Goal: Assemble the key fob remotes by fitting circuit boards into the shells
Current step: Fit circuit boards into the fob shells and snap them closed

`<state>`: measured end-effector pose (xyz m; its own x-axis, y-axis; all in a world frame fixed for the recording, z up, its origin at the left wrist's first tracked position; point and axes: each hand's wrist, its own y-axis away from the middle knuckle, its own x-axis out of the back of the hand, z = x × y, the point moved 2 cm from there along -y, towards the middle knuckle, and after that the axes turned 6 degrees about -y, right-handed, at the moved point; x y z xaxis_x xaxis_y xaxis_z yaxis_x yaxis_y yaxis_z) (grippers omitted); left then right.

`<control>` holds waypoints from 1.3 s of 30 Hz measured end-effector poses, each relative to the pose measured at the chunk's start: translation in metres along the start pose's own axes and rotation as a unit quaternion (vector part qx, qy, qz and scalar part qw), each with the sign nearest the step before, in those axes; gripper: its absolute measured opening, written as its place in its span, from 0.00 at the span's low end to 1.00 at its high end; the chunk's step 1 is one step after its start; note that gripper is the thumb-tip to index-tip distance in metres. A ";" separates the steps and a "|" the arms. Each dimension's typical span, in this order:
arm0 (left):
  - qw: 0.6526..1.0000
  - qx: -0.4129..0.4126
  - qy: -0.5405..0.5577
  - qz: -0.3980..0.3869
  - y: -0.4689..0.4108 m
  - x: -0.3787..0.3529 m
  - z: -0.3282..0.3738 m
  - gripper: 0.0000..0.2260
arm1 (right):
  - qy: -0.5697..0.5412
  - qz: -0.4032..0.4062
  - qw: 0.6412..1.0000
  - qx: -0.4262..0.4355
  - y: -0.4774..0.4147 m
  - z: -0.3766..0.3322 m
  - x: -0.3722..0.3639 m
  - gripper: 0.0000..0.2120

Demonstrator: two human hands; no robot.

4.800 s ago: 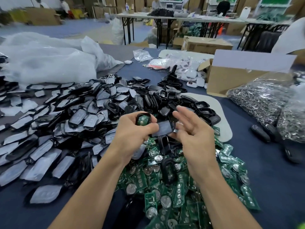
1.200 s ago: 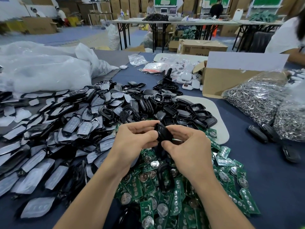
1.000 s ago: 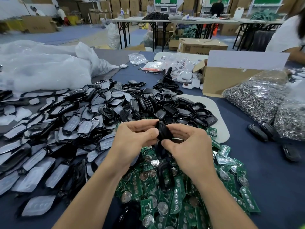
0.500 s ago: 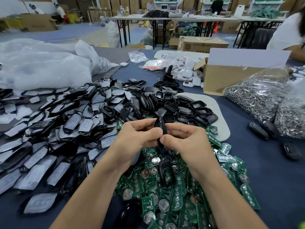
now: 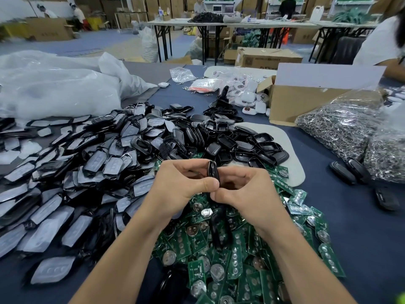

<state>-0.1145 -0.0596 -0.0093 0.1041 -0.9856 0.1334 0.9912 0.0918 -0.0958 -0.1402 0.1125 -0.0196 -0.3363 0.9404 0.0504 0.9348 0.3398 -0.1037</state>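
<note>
Room: a busy workshop stretches behind your bench, with folding trestles and stacked cartons along the back wall.
Table [image 5: 361, 227]: dark blue cloth, and you've got it loaded nearly edge to edge.
Key fob [image 5: 213, 172]: black and turned up on its edge, held in the air between your two hands, just above where the piles meet.
Left hand [image 5: 179, 187]: your thumb and curled fingers [image 5: 186, 164] pinch the fob from its left side.
Right hand [image 5: 243, 189]: curled round the fob's right side, thumb tip touching your left thumb just below it.
Circuit boards [image 5: 230, 260]: a green heap right under your wrists, coin cells glinting.
Back shells [image 5: 230, 141]: black and open, heaped just beyond your knuckles, some spilling onto a white pad [image 5: 291, 163].
Front covers [image 5: 87, 172]: black with grey film, fanned out wide on your left.
Loose fobs [image 5: 343, 175]: a few black ones lying on bare cloth at your right.
Key rings [image 5: 341, 128]: a clear bag full of them, just behind those fobs.
Cardboard box [image 5: 306, 102]: open, far right, behind the shells.
Plastic sacks [image 5: 54, 91]: white, piled at far left.
</note>
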 end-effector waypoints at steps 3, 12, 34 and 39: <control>1.000 0.010 -0.028 0.005 0.000 0.001 -0.001 0.17 | 0.059 0.038 0.997 0.023 0.003 -0.001 -0.003 0.18; 0.994 0.062 0.032 0.084 0.000 -0.007 0.001 0.09 | 0.287 0.161 0.934 0.141 0.012 -0.007 -0.025 0.25; 0.996 -0.010 0.009 0.085 -0.001 -0.005 0.001 0.11 | 0.046 0.073 0.996 0.007 -0.001 -0.002 0.000 0.11; 0.996 -0.013 -0.027 0.078 -0.001 -0.005 -0.003 0.11 | 0.071 0.092 0.992 0.041 0.001 -0.001 -0.002 0.11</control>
<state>-0.1159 -0.0552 -0.0126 0.2622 -0.9505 0.1669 0.9601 0.2395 -0.1443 -0.1387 0.1106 -0.0187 -0.1351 0.9776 0.1614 0.9646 0.1670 -0.2040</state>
